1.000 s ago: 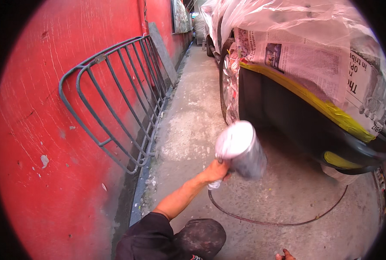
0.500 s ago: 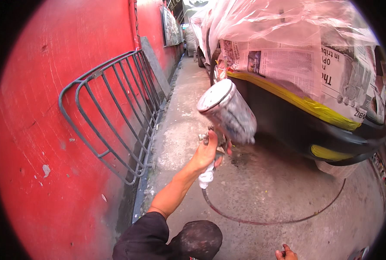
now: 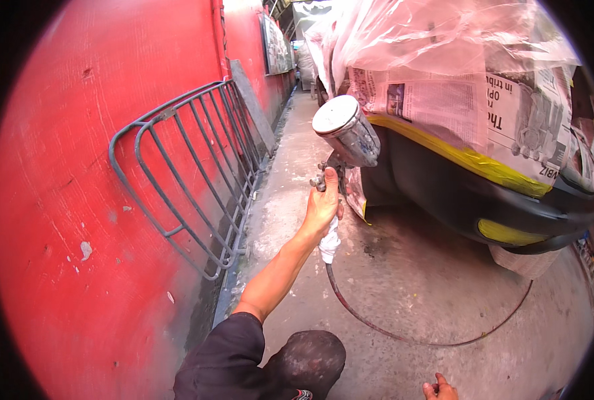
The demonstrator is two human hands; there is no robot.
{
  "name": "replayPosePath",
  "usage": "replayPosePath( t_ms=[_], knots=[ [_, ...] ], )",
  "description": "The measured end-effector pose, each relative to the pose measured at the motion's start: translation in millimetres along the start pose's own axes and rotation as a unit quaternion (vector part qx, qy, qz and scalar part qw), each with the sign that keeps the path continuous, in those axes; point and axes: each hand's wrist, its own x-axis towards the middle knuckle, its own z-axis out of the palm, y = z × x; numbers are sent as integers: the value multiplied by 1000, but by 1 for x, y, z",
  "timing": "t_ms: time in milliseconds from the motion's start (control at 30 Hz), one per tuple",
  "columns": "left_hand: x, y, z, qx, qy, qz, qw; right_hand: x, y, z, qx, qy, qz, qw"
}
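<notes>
Wall (image 3: 110, 167) of worn red paint fills the left side, streaked and chipped, with a concrete floor (image 3: 403, 300) running along its foot. A vehicle stands on the right, its upper body draped in clear plastic sheeting (image 3: 437, 40) over sheets of newspaper (image 3: 443, 100). Beneath the paper, a strip of yellow tape (image 3: 467, 159) follows the top edge of a black bumper (image 3: 430, 183), which carries a yellow patch (image 3: 510, 232) low on its surface. Against the wall leans a grey metal rack (image 3: 169, 114) with long bars, and just behind it a flat grey panel (image 3: 251, 107). At the lower edge are a dark sleeve (image 3: 227, 353) and a dark-clad knee (image 3: 307, 363). A dark hose (image 3: 430, 344) curves across the floor and rises to a spray gun (image 3: 340, 160) raised near the middle, between rack and bumper; its tilted metal cup overlaps the bumper's near end in view, the true gap being hard to judge. The left hand (image 3: 322, 208) has its grip clamped around the gun's handle, thumb up behind. The right hand (image 3: 441, 389) shows only partly at the bottom edge, so its grip cannot be told. White wrapping (image 3: 330, 243) covers the handle's base, where the hose joins.
</notes>
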Motion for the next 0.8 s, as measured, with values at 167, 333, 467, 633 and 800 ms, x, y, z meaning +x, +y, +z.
replayPosePath(
  t_ms=[167, 333, 467, 633, 800],
  knots=[
    [-39, 43, 8, -40, -118, -23, 992, -1, 2, 4, -29, 9, -1, 1000],
    [-85, 94, 38, -57, -268, -3, 962, -3, -5, 1, -26, -10, 18, 999],
    [-95, 102, 46, -93, -416, -37, 904, -4, -3, 2, -17, -4, 6, 1000],
    [-83, 77, 36, -97, -362, -32, 927, -3, -4, 3, -29, -4, -6, 1000],
    [-34, 11, 18, -69, -74, 15, 995, -2, -10, 3, -64, 14, -44, 997]
  ],
)
